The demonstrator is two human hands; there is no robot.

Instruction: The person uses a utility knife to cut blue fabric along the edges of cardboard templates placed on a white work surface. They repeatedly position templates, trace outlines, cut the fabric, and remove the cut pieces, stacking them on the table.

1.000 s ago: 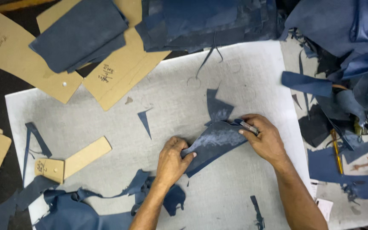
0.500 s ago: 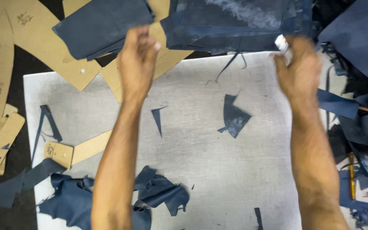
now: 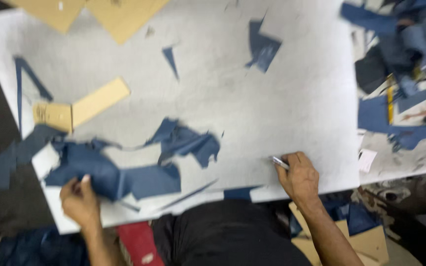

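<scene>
Lower left, my left hand [image 3: 79, 201] pinches limp blue scraps [image 3: 109, 172] at their edge; right hand [image 3: 299, 177] grips a silver pen [image 3: 280, 162].

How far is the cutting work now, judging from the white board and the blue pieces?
Done: blue offcuts lie across the white board, one scrap near the far edge. In hand: the left hand touches the blue scrap pile at the near edge; the right hand holds a silver tool. Left: no piece lies under the tool, and cardboard templates sit unused at the left.
</scene>
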